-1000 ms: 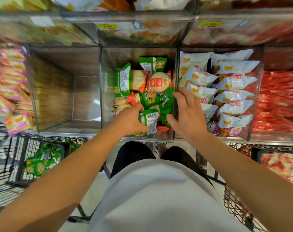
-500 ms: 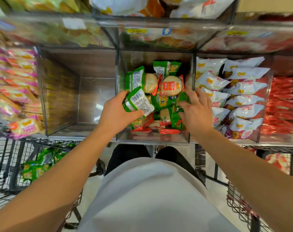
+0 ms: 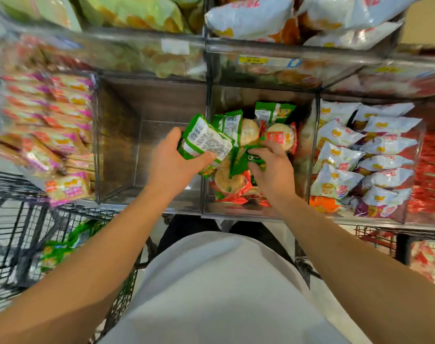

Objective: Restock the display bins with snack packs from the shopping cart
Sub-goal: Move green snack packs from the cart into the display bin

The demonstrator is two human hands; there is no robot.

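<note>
1. The left hand [image 3: 171, 160] grips a green snack pack [image 3: 206, 140], thumb under its lower edge and fingers curled behind it; the barcode side faces up. The pack sits tilted above the wall between the empty clear bin [image 3: 147, 157] and the middle bin [image 3: 238, 212].
2. The right hand [image 3: 273, 170] is inside the middle bin, fingers curled round another green pack [image 3: 243, 158] lying on the pile.
3. The middle bin holds a loose heap of green and red packs of round rice crackers [image 3: 281, 136].
4. Just to the right, a bin [image 3: 410, 217] is stacked with white packs [image 3: 383, 145].
5. To the far left stand pink and orange packs [image 3: 62, 140].
6. The shopping cart [image 3: 25, 219] stands lower left with green packs [image 3: 60, 249] inside it.
</note>
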